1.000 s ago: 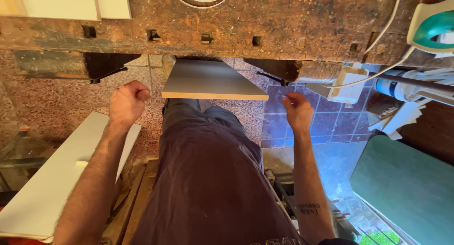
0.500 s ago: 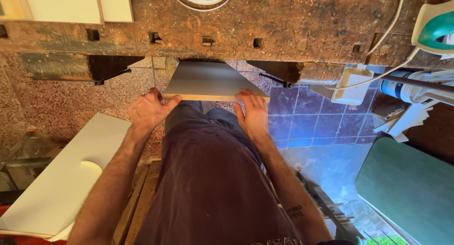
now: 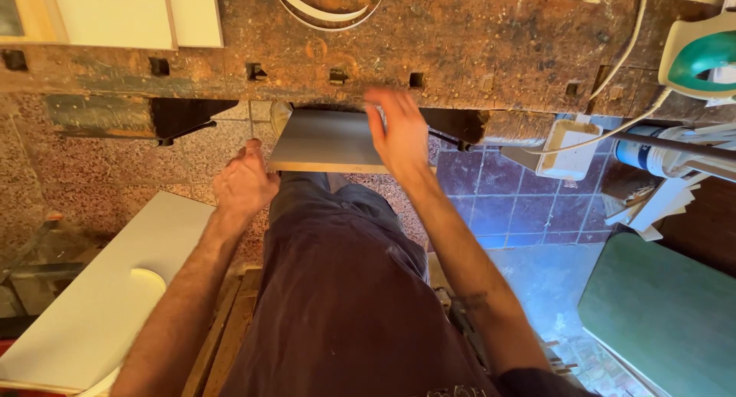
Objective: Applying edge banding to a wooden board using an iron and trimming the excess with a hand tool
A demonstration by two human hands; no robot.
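A flat grey board sticks out from under the edge of a worn wooden workbench, resting over my thigh. My left hand grips the board's near left corner, fingers curled at its edge. My right hand hovers open above the board's right side, fingers spread and pointing toward the bench, blurred by motion. Whether it touches the board I cannot tell. My legs in dark trousers fill the lower middle.
A white panel leans at lower left over wooden slats. White boards lie on the bench at top left. A green-and-white iron with its cable, a white box and a green surface are at right.
Both hands moved in from the sides to the board. Since half a second ago the right hand has lifted and moved forward over the board; the left stays at its left corner.
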